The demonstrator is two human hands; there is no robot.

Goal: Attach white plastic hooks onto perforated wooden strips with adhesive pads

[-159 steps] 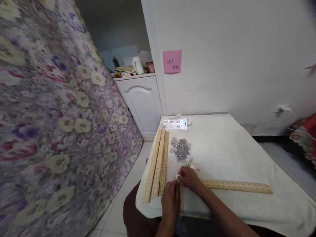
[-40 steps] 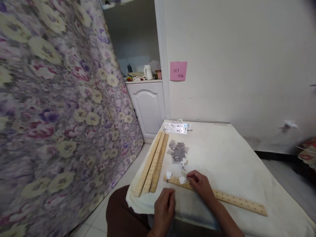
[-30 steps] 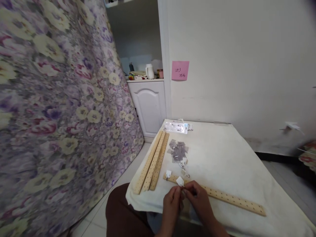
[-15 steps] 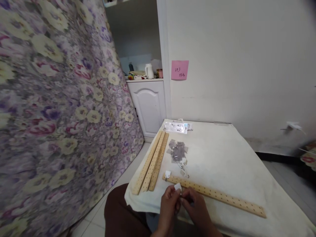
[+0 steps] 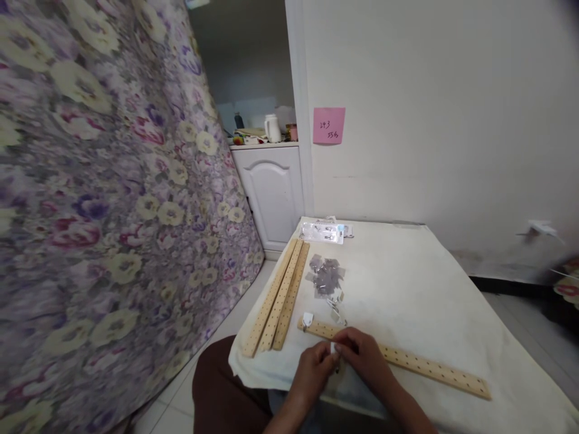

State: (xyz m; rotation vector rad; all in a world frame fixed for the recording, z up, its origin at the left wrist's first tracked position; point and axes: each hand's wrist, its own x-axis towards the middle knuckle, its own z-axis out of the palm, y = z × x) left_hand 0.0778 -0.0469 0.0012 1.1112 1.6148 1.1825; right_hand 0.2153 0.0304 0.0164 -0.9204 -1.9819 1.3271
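Note:
My left hand (image 5: 315, 365) is closed in a pinch at the table's near side. Between the fingertips of both hands is a small white tag (image 5: 333, 348), with a bit of shiny metal below it, mostly covered by fingers. My right hand (image 5: 362, 352) pinches the tag from the other side, over the perforated wooden strip (image 5: 429, 371). On the strip's left end sits another white tag with a metal ring (image 5: 307, 319). Just beyond the strip lie several small metal pieces with tags (image 5: 335, 306), near a heap of grey clear packets (image 5: 326, 277).
Several perforated wooden strips (image 5: 280, 295) lie side by side along the left of the cloth-covered table (image 5: 407, 289). A clear plastic package (image 5: 322, 232) rests at the far edge. A floral curtain (image 5: 113, 211) hangs to the left, and a wall stands behind.
My right hand has moved left and up, its fingers now over the tag. My left hand has shifted slightly right, and the tag has turned and is more covered.

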